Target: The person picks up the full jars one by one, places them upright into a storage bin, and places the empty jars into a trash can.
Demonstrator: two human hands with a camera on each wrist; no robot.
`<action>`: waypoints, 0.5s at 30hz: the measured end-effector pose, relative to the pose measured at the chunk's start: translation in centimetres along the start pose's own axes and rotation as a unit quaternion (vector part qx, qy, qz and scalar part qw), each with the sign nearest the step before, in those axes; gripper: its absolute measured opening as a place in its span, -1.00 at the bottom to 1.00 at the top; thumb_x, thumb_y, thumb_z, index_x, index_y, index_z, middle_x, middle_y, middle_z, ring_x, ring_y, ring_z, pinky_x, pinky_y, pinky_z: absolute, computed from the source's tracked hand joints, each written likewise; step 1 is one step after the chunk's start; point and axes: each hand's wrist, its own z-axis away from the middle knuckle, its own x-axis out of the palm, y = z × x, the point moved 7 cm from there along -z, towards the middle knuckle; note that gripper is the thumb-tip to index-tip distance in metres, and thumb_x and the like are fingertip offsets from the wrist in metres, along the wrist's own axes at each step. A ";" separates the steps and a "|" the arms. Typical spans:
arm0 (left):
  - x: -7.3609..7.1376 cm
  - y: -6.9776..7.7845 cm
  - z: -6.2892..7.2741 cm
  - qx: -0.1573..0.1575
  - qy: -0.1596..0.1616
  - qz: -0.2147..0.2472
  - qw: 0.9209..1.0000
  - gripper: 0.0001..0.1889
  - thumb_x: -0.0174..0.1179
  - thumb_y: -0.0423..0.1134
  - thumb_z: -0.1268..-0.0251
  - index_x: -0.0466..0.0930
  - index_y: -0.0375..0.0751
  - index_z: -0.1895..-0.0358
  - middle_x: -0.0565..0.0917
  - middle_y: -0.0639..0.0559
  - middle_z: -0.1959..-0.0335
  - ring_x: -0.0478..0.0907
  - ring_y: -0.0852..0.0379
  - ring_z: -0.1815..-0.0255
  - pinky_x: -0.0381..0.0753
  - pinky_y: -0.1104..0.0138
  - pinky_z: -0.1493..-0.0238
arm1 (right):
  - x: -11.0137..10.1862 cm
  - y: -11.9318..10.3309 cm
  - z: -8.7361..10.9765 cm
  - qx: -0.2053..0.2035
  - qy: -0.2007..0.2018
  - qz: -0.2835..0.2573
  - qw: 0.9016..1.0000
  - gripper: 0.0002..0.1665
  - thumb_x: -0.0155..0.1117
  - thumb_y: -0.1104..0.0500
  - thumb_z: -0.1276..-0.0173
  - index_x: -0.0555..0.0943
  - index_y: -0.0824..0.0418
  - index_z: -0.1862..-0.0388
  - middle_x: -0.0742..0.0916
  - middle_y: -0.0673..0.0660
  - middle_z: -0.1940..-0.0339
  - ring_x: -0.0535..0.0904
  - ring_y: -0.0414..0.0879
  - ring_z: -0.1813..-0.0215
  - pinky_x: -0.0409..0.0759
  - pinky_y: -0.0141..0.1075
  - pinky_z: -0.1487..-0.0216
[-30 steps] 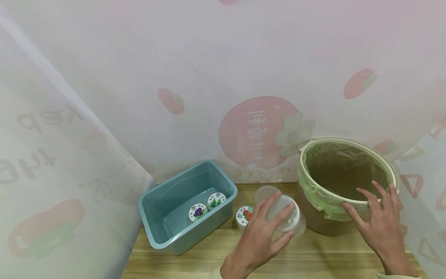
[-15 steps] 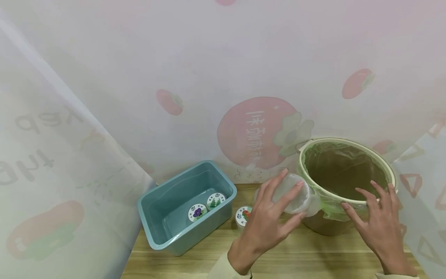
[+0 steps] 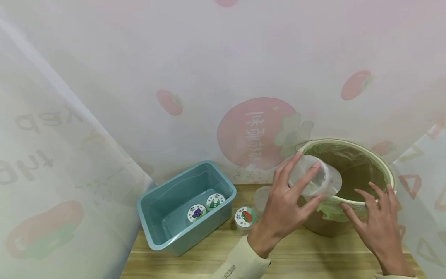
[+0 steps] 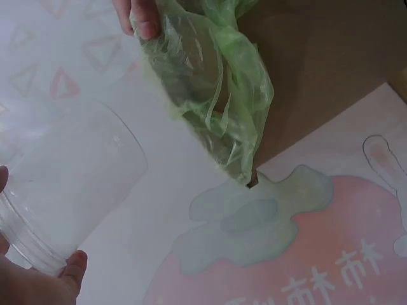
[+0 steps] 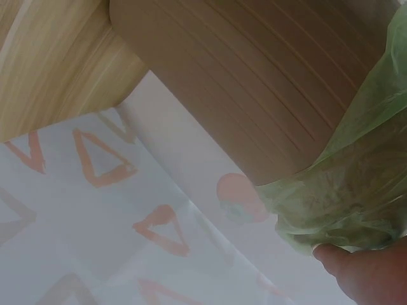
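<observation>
Bin point(image 3: 325, 228) in downward head, close wrist views.

Reads as a small enclosed work corner, booth-like; can't tell what building or room it's in. Pale printed sheets make the back wall point(image 3: 209, 58), left wall point(image 3: 52, 174) and right wall point(image 3: 426, 209) around a wood-grain surface point(image 3: 306, 259). Decor is cutesy: red fruit point(image 3: 237, 135), lettering point(image 3: 257, 133), triangles point(image 5: 162, 229). Lined bin point(image 3: 322, 228) and blue tub point(image 3: 205, 229) look household-type.
</observation>
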 end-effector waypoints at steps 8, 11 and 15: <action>3.1 -0.3 -0.5 -0.005 -0.006 -0.022 1.000 -0.24 0.54 0.03 -0.39 0.51 -0.07 -0.59 0.22 -0.22 -0.73 0.28 -0.11 -0.70 0.36 0.20 -0.68 | 0.0 -0.1 0.0 -0.008 0.005 -0.002 1.000 -0.23 0.42 -0.20 -0.54 0.56 0.40 -0.36 0.32 0.60 -0.62 -0.22 0.52 -0.81 -0.14 0.62 -0.63; 4.4 -0.4 -0.7 -0.008 -0.019 -0.035 0.999 -0.25 0.51 0.07 -0.41 0.51 -0.03 -0.59 0.24 -0.21 -0.73 0.28 -0.10 -0.70 0.34 0.22 -0.70 | 0.1 -0.1 0.1 -0.009 0.006 -0.001 1.000 -0.22 0.41 -0.22 -0.55 0.56 0.40 -0.36 0.33 0.60 -0.61 -0.21 0.51 -0.81 -0.14 0.62 -0.64; 6.0 -0.5 -1.2 -0.012 -0.040 -0.056 0.998 -0.28 0.45 0.12 -0.47 0.50 0.02 -0.60 0.23 -0.18 -0.74 0.26 -0.07 -0.72 0.29 0.27 -0.71 | 0.0 -0.2 0.0 -0.024 0.017 -0.002 1.000 -0.18 0.39 -0.28 -0.54 0.56 0.42 -0.34 0.36 0.62 -0.57 -0.13 0.54 -0.79 -0.16 0.54 -0.70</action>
